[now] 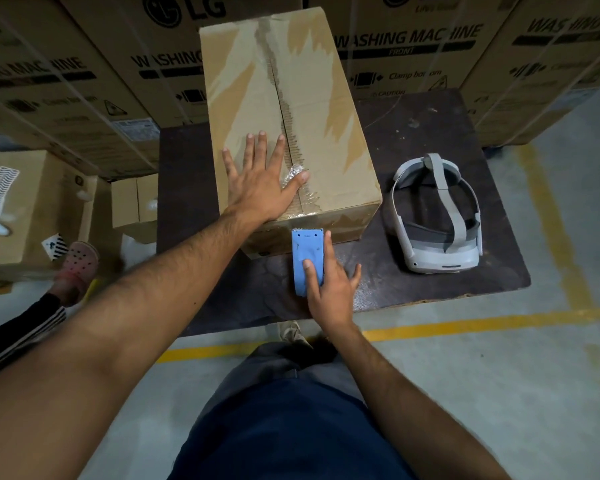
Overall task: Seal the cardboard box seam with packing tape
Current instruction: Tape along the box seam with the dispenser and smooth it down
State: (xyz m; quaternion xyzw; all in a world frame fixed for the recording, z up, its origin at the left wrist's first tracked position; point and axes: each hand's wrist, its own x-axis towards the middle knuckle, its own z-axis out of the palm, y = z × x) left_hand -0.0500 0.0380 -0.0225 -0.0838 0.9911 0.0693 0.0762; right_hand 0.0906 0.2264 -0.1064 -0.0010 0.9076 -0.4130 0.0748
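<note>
A tall brown cardboard box (pixel 257 98) lies on a dark low table (pixel 413 140), its top seam (pixel 283 109) running away from me, with torn paper along it. My left hand (pixel 260 183) lies flat on the box top, fingers spread, the thumb pressing crinkled clear tape (pixel 293 173) onto the near end of the seam. My right hand (pixel 329 285) grips a blue tape dispenser (pixel 305 258) held against the box's near face, just below the top edge.
A white and grey headset (pixel 437 216) rests on the table right of the box. Large printed washing machine cartons (pixel 413 46) stand behind. Smaller boxes (pixel 25 202) and another person's sandalled foot (pixel 78 265) are at the left. Yellow floor lines (pixel 465 325) cross the concrete.
</note>
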